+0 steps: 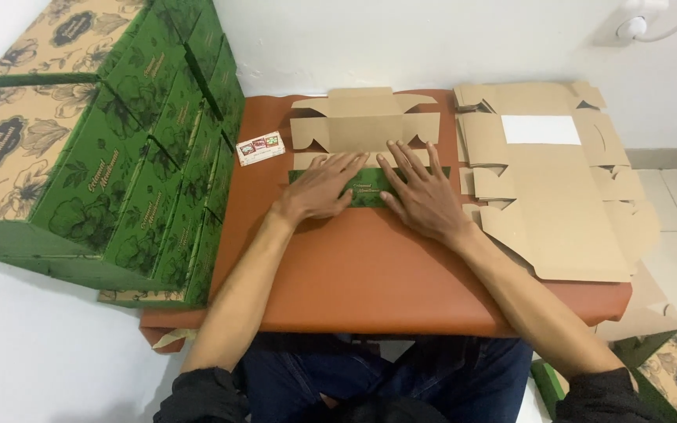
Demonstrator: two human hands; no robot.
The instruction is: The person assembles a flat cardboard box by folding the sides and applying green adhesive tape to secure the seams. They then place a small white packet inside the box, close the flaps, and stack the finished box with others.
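Just one head-worn cam here, sitting above the near edge of the orange-brown table (370,274), tilted steeply down and forward toward the white wall behind it, fairly close, probably about seated head height.

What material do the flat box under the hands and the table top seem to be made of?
The flat box looks like brown cardboard: matt, with die-cut flaps and crease lines, and a green printed outer face showing at the folded edge. The table top seems covered in reddish-brown leatherette or vinyl: smooth, with a faint sheen and soft rounded edges, though real leather cannot be ruled out. Both hands, left and right, press flat on the box.
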